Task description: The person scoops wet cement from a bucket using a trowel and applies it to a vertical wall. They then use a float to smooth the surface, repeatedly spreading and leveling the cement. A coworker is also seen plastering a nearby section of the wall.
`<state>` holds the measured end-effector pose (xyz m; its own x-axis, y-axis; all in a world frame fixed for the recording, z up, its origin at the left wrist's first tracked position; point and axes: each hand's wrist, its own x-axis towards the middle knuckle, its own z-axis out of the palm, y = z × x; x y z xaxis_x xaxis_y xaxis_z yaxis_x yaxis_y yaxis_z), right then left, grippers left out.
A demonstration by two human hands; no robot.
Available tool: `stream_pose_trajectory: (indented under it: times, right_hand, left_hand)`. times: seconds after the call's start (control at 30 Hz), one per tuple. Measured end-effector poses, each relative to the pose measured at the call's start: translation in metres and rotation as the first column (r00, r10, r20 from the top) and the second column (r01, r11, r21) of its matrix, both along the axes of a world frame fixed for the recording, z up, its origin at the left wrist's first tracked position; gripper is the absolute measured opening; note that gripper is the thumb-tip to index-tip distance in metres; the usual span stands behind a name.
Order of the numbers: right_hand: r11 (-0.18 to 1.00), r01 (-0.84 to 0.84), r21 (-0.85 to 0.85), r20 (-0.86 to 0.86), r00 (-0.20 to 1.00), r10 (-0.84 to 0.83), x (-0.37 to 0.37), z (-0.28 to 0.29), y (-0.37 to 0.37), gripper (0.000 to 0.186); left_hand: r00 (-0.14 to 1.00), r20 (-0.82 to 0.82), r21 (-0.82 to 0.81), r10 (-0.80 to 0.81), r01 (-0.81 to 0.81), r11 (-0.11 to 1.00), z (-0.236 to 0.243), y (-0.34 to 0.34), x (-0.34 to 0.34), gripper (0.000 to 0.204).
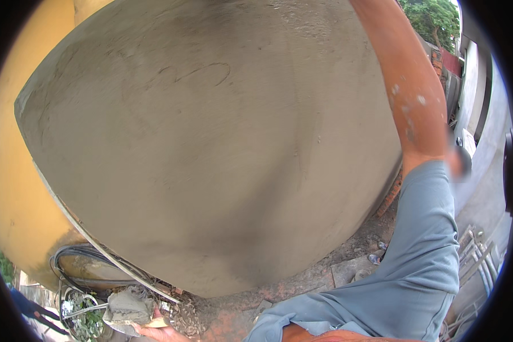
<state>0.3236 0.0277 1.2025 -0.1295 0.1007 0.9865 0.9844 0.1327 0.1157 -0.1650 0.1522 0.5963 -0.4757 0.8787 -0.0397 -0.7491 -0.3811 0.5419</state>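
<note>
In front of me a broad wall of wet grey plaster (211, 165) fills most of the view, with a thin curved line scratched into its upper part. My left hand (159, 332) is low at the left, closed on the edge of a mortar board (122, 329), and a lump of grey mortar (130, 305) lies on it. Much of the board is hidden under the mortar. My right arm (413, 97), spotted with pale splashes, reaches up along the wall's right side. Its hand is beyond the upper edge, out of sight.
A yellow wall (11, 188) borders the plaster on the left. Coiled dark cables (68, 256) and a pale strip (91, 239) lie at its lower left. Bricks and rubble (293, 288) line the base. A person (461, 162) is at the right, another (31, 308) at the far left.
</note>
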Motion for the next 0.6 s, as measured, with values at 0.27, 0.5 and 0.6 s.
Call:
stream_pose_trajectory:
  times: [0.27, 0.5, 0.6]
  right_hand:
    - [0.984, 0.141, -0.113, -0.187, 0.969, -0.161, 0.024, 0.018, 0.094, 0.025]
    - [0.995, -0.025, -0.098, -0.126, 0.992, 0.013, -0.01, 0.003, 0.097, 0.025]
    - [0.984, 0.116, -0.138, -0.183, 0.973, -0.14, -0.013, -0.01, 0.122, 0.025]
  left_hand:
    - [0.99, -0.048, -0.052, 0.133, -0.135, 0.989, 0.01, -0.014, -0.004, 0.088]
    - [0.987, 0.016, -0.064, 0.16, -0.159, 0.985, 0.01, -0.018, -0.023, 0.089]
    - [0.979, -0.041, -0.104, 0.201, -0.205, 0.973, 0.004, -0.019, -0.031, 0.094]
